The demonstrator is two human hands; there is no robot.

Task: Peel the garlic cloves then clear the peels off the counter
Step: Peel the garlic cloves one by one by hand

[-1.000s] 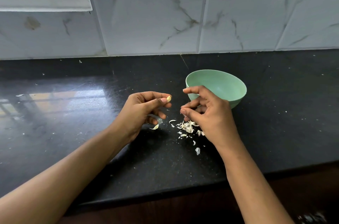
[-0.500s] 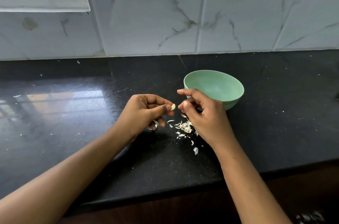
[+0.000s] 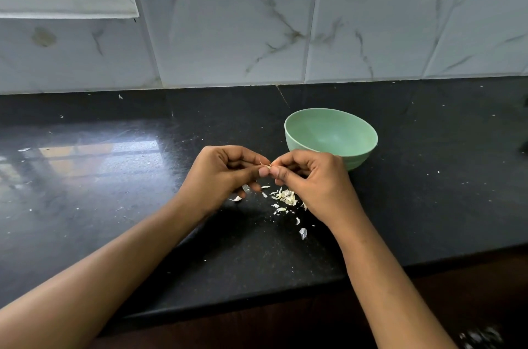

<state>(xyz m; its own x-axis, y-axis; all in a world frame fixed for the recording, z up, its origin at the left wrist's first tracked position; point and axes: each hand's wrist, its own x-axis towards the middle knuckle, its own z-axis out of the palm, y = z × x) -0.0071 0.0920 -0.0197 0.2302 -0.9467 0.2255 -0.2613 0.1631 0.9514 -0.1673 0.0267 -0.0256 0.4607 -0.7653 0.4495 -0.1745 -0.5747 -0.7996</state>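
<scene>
The left hand (image 3: pixel 225 177) and the right hand (image 3: pixel 314 181) are close together, fingertips touching. Both pinch one small pale garlic clove (image 3: pixel 267 166) above the shiny black stone counter (image 3: pixel 143 205). A thin bit of skin sticks up from it, so I think this clove is only partly peeled. A little heap of white papery peels (image 3: pixel 285 197) lies on the counter under the hands, with more bits scattered near. The round light green bowl (image 3: pixel 358 158) stands just behind the right hand. The peels are not cleared away yet, so that job is left.
</scene>
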